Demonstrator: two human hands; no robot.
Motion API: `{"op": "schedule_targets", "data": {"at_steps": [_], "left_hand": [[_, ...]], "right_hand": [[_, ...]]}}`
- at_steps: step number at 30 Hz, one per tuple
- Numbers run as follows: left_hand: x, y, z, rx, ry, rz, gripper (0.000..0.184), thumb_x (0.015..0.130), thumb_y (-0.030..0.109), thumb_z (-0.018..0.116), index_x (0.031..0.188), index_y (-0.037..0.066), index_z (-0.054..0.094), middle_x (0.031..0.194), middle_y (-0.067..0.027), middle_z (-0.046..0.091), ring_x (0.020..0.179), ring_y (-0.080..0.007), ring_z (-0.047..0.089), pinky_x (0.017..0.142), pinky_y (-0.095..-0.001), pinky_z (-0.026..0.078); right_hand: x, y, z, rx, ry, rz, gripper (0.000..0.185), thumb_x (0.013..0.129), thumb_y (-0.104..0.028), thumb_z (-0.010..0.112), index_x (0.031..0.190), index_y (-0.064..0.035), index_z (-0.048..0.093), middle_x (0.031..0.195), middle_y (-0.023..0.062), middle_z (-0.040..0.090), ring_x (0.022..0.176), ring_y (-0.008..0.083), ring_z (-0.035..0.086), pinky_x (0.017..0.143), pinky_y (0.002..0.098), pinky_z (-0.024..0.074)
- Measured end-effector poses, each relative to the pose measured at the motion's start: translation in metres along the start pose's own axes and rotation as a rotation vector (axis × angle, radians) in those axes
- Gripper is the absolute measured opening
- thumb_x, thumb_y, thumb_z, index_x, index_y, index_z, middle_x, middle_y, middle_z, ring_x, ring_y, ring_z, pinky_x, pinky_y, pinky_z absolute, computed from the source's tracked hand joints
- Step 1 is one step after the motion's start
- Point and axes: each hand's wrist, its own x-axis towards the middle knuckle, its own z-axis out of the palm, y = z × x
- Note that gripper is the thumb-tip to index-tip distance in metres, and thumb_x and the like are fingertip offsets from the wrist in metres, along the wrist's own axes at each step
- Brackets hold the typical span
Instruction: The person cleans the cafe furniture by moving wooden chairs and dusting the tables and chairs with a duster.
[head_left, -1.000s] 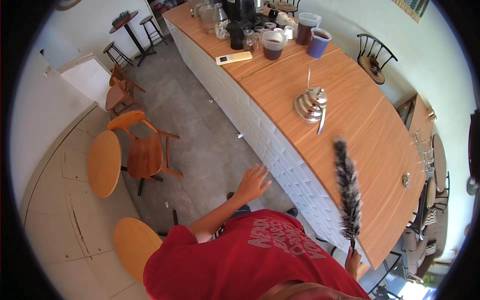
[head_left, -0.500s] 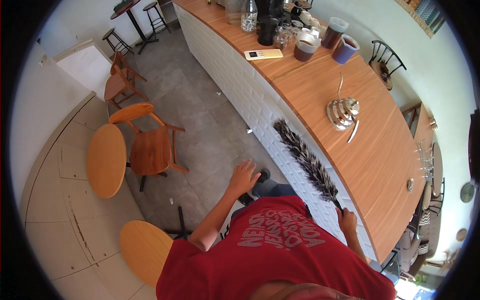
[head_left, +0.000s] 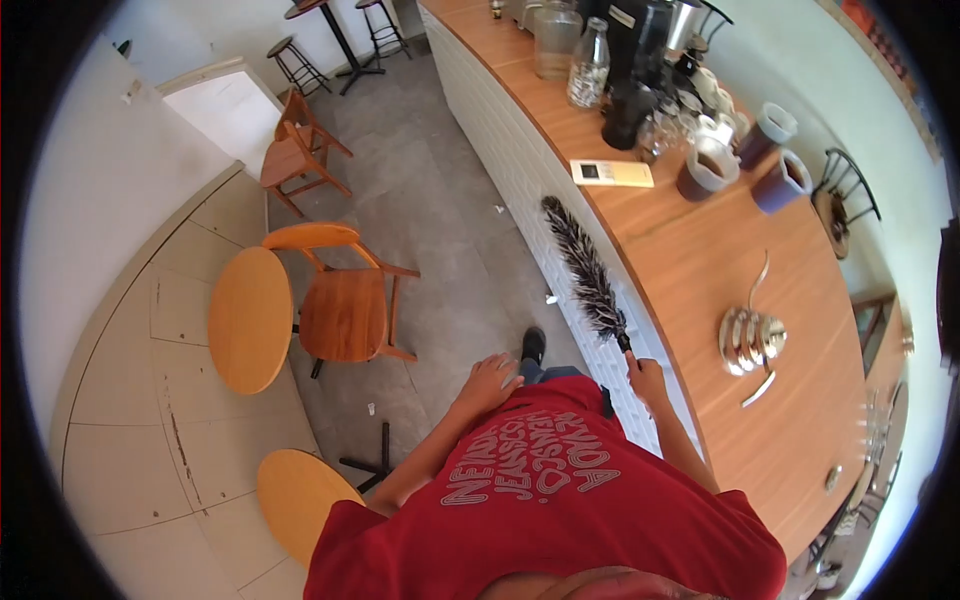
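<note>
My right hand (head_left: 646, 378) is closed round the black handle of a feather duster (head_left: 583, 270). The duster's dark, grey-tipped feathers point up and away, along the white brick side of the counter (head_left: 500, 130). My left hand (head_left: 489, 382) is held low in front of the red shirt, its fingers spread and holding nothing. On the wooden counter top (head_left: 660, 255), a silver gooseneck kettle (head_left: 750, 341) stands right of the duster, and a pale remote control (head_left: 611, 174) lies near the edge beyond the duster's tip.
Jugs of dark liquid (head_left: 708, 168), a glass bottle (head_left: 589, 65) and black equipment (head_left: 635, 40) crowd the counter's far end. Left of the grey floor (head_left: 430, 190) stand a wooden chair (head_left: 343, 312), a round table (head_left: 250, 320) and a nearer round table (head_left: 300, 500).
The duster has moved from over the counter top to beside its brick side, and further forward with my right hand. My left hand has come closer to the shirt. The view has shifted.
</note>
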Motion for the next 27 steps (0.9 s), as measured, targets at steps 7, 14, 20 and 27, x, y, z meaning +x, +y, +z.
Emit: {"op": "schedule_targets", "data": {"at_steps": [7, 14, 20, 27], "left_hand": [[0.104, -0.019, -0.060, -0.092, -0.014, -0.005, 0.049, 0.094, 0.042, 0.050, 0.126, 0.005, 0.056, 0.135, -0.0201, 0.050, 0.125, -0.0352, 0.046, 0.104, -0.0470, 0.035], [0.170, -0.046, -0.108, -0.146, 0.040, -0.054, 0.049, 0.096, 0.041, 0.050, 0.127, 0.004, 0.055, 0.136, -0.0196, 0.050, 0.125, -0.0361, 0.046, 0.104, -0.0452, 0.035], [0.183, -0.110, -0.122, -0.205, 0.074, -0.093, 0.044, 0.093, 0.039, 0.053, 0.118, 0.003, 0.059, 0.124, -0.0184, 0.057, 0.114, -0.0370, 0.053, 0.095, -0.0474, 0.042], [0.190, -0.225, -0.134, -0.142, 0.055, -0.280, 0.044, 0.094, 0.040, 0.052, 0.115, 0.003, 0.061, 0.118, -0.0193, 0.060, 0.110, -0.0371, 0.056, 0.092, -0.0442, 0.045]], "right_hand": [[0.110, -0.038, 0.043, 0.147, 0.078, -0.218, 0.060, 0.097, -0.047, 0.049, 0.062, 0.0011, 0.059, 0.050, 0.0110, 0.053, 0.047, 0.0202, 0.054, 0.048, 0.0359, 0.0412], [0.210, -0.082, 0.096, 0.047, -0.125, -0.036, 0.059, 0.096, -0.048, 0.048, 0.065, 0.0007, 0.061, 0.052, 0.0093, 0.054, 0.049, 0.0185, 0.056, 0.048, 0.0345, 0.0421], [0.269, -0.144, 0.130, 0.242, -0.038, -0.187, 0.062, 0.095, -0.051, 0.049, 0.064, 0.0010, 0.060, 0.055, 0.0111, 0.056, 0.047, 0.0234, 0.055, 0.047, 0.0370, 0.0412], [0.388, -0.099, 0.228, 0.399, -0.639, 0.752, 0.052, 0.096, -0.047, 0.045, 0.084, 0.0004, 0.062, 0.064, 0.0182, 0.059, 0.043, 0.0269, 0.052, 0.038, 0.0399, 0.0381]]}}
